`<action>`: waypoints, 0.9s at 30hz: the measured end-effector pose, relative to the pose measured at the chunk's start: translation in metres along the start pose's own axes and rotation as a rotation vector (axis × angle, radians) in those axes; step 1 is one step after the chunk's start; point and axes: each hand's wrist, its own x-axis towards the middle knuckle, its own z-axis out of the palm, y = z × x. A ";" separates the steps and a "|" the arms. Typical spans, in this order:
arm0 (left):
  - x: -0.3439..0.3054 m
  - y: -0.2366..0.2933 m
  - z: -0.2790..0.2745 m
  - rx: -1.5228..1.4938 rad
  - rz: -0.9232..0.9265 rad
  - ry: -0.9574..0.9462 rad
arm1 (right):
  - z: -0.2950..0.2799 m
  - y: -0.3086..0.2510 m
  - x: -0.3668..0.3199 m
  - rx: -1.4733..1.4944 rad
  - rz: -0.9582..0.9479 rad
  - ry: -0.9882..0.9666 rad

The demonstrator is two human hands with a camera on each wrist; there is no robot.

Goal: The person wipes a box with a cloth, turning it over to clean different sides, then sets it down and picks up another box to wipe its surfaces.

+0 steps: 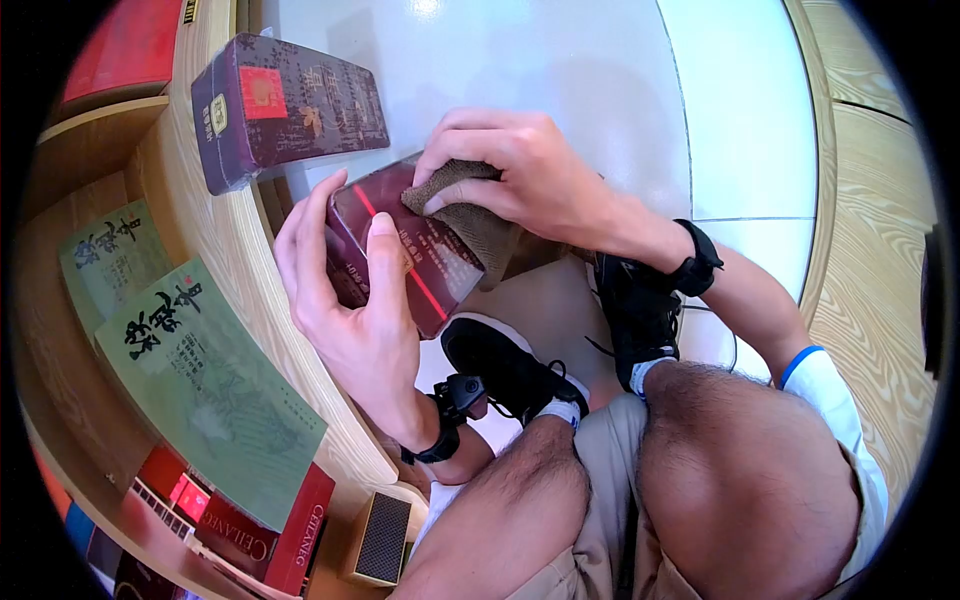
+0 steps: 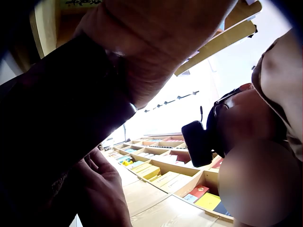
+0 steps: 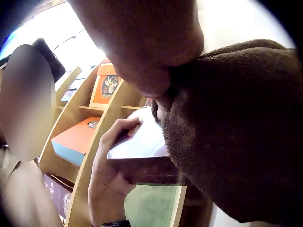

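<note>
A dark red box point(image 1: 432, 262) with a bright red stripe is held up in front of the person, tilted. My left hand point(image 1: 362, 290) grips its left end, thumb on the striped face and fingers round the far side. With the right hand point(image 1: 510, 165) I pinch a brown towel point(image 1: 462, 205) and press it on the box's right end. In the right wrist view the towel point(image 3: 236, 127) hangs large in front and hides part of the box point(image 3: 147, 168). The left wrist view shows mostly the wrist and palm, with the box hidden.
Another dark purple box point(image 1: 300, 105) stands on the shelf edge at upper left. Green packages point(image 1: 210, 380) and red boxes point(image 1: 300, 530) fill the wooden shelf point(image 1: 280, 350) at left. Below the hands are black shoes point(image 1: 510, 365) on the floor. A small speaker-like box point(image 1: 382, 538) sits near the left knee.
</note>
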 end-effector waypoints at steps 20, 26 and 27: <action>-0.001 -0.002 -0.002 -0.027 -0.039 -0.011 | -0.001 0.021 0.020 -0.144 -0.001 0.060; -0.002 -0.002 -0.002 -0.052 -0.079 0.001 | 0.000 0.024 0.022 -0.208 -0.008 0.098; -0.002 -0.003 -0.002 -0.049 -0.079 0.007 | 0.000 0.025 0.022 -0.208 -0.008 0.098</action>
